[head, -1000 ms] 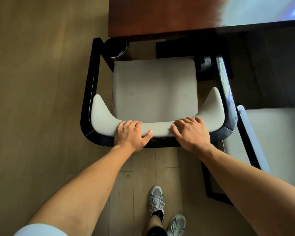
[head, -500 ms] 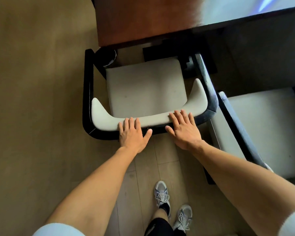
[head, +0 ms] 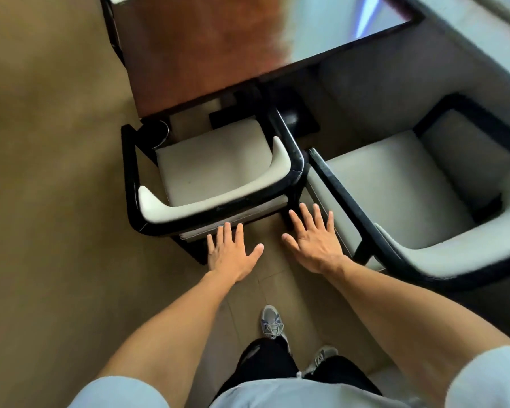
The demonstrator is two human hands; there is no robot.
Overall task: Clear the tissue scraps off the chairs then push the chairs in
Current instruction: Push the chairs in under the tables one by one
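A brown wood table [head: 195, 48] fills the top, w/ a shiny bright patch on its right part. The floor [head: 42, 201] is tan wood planks. Two gray shoes w/ laces stand on it near the bottom: one shoe [head: 271, 320] in front, the other shoe [head: 321, 359] just behind & to the right. Black pants [head: 265, 363] show above a pale blue shirt [head: 292, 393].

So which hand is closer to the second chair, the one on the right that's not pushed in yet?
Right. The right hand hangs open just beside the second chair, by its dark armrest. The left hand is farther off, behind the backrest of the first chair.
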